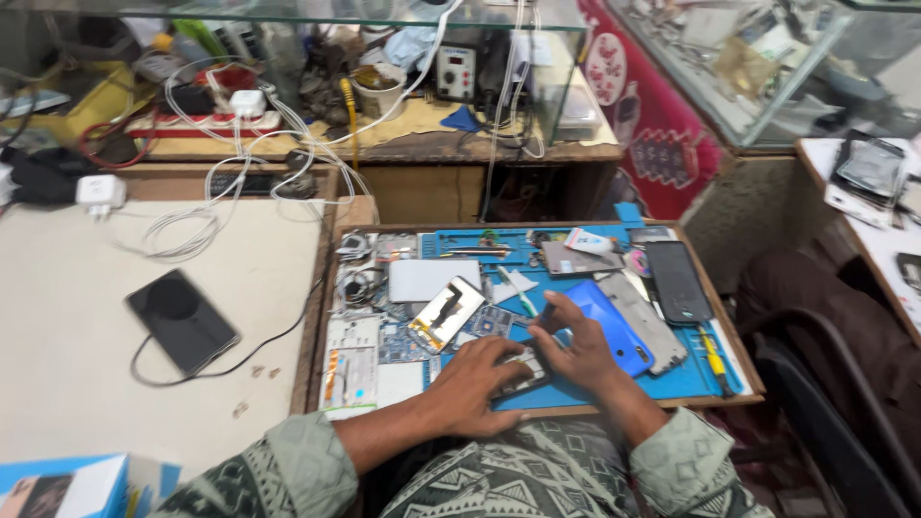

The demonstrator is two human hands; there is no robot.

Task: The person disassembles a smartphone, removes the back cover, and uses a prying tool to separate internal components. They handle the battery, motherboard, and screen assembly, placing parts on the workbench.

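Both hands press a dark, opened phone body (518, 372) low centre: left hand (477, 384) gripping it, right hand (576, 347) with fingers spread flat; next needs careful prying.

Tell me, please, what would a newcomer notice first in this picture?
First, the blue mat at the centre, crowded with phone parts, where the left hand and right hand press on a dark opened phone at its near edge. A blue cover lies just right of the hands, a dark phone beyond it. On the pale table to the left, a black phone lies with a cable.
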